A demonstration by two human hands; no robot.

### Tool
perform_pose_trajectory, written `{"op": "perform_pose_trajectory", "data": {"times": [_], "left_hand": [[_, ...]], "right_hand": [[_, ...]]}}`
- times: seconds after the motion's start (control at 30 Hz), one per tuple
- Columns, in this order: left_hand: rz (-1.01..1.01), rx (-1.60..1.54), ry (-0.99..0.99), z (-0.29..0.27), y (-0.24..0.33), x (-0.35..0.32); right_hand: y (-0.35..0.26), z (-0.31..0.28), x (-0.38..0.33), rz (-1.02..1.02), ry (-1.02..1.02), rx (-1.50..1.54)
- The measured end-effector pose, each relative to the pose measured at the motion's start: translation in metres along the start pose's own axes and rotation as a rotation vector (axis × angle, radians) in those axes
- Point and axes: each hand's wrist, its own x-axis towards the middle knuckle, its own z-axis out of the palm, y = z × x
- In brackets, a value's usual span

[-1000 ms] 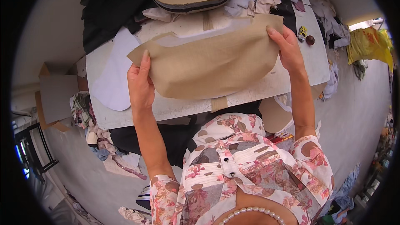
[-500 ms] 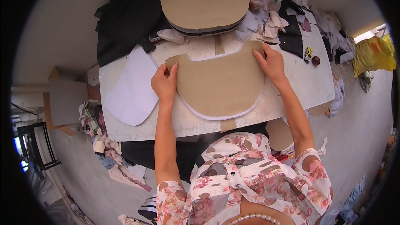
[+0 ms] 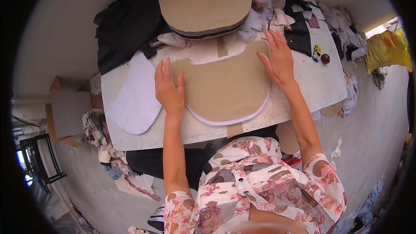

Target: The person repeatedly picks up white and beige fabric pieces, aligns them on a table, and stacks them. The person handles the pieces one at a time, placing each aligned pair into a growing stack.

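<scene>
Smoothing seems in hand: left fingers [image 3: 167, 71] and right fingers [image 3: 277, 44], apart and clamping nothing, flank the tan panel [image 3: 227, 86] atop white backing [image 3: 216, 123]; the next move calls for matching edges.

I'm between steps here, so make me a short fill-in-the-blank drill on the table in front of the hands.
1. The tan piece between the left hand and right hand shows a ____ border along its near, curved edge.
2. The loose white piece lies to the ____ of the left hand.
3. The toy car and dark ball are on the person's ____ side of the table.
4. The large cloth at the table's far left corner is ____.

Missing words: white; left; right; black
</scene>
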Motion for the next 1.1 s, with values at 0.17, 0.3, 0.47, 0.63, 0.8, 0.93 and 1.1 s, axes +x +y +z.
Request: {"op": "perform_pose_trajectory", "data": {"times": [0.17,0.3,0.47,0.63,0.8,0.93,1.1], "left_hand": [[0.25,0.105,-0.317,0.009,-0.004,-0.016],[0.206,0.048,-0.38,0.012,-0.009,-0.021],[0.203,0.007,-0.35,0.011,-0.012,-0.022],[0.156,-0.197,-0.087,-0.01,-0.008,-0.03],[-0.001,-0.29,0.244,-0.055,-0.033,-0.056],[-0.428,-0.522,0.577,-0.085,-0.068,-0.079],[-0.679,-0.557,0.792,-0.113,-0.113,-0.097]], "right_hand": [[-0.009,0.019,-0.014,-0.124,-0.372,-0.057],[-0.011,0.021,-0.013,-0.131,-0.404,-0.092],[-0.015,0.02,-0.004,-0.136,-0.287,-0.081],[-0.091,0.008,0.055,-0.194,0.09,0.423],[-0.16,0.045,0.097,-0.254,-0.151,0.597],[-0.242,0.08,0.079,-0.535,-0.408,0.722],[-0.318,0.124,0.031,-0.735,-0.513,0.676]]}}
